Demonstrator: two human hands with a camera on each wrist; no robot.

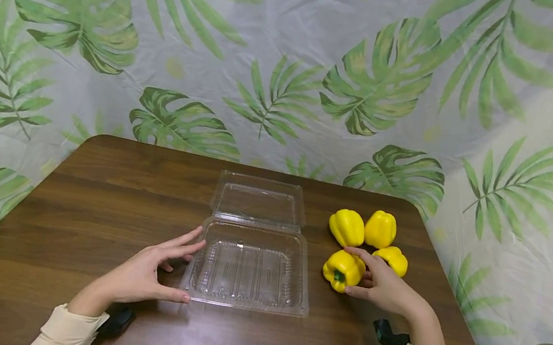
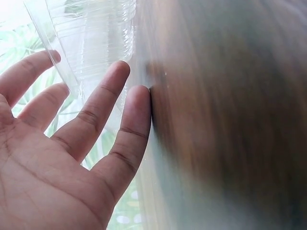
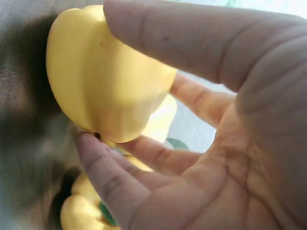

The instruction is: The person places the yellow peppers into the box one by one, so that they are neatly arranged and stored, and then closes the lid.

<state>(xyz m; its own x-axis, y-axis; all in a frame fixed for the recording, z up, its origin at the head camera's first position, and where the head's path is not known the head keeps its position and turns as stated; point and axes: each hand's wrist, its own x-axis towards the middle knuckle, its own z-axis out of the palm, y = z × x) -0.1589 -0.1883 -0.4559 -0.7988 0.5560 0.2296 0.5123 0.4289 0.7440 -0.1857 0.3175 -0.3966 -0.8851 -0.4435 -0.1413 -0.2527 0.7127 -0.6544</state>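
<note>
A clear plastic clamshell container (image 1: 247, 273) lies on the table with its lid (image 1: 259, 200) folded back. Along its left side my left hand (image 1: 148, 272) is spread, fingers nearly straight, fingertips at the rim and thumb at the front corner. To the right, my right hand (image 1: 387, 286) curls thumb and fingers round the nearest yellow bell pepper (image 1: 341, 269), whose green stem faces the front. The right wrist view shows the thumb across one side of this pepper (image 3: 96, 72), the other fingers round its far side.
Two yellow bell peppers (image 1: 347, 227) (image 1: 381, 229) stand behind the one in my right hand. Another bell pepper (image 1: 393, 260) is partly hidden by that hand. Brown wooden table (image 1: 110, 203); a leaf-patterned cloth (image 1: 294, 35) hangs behind it.
</note>
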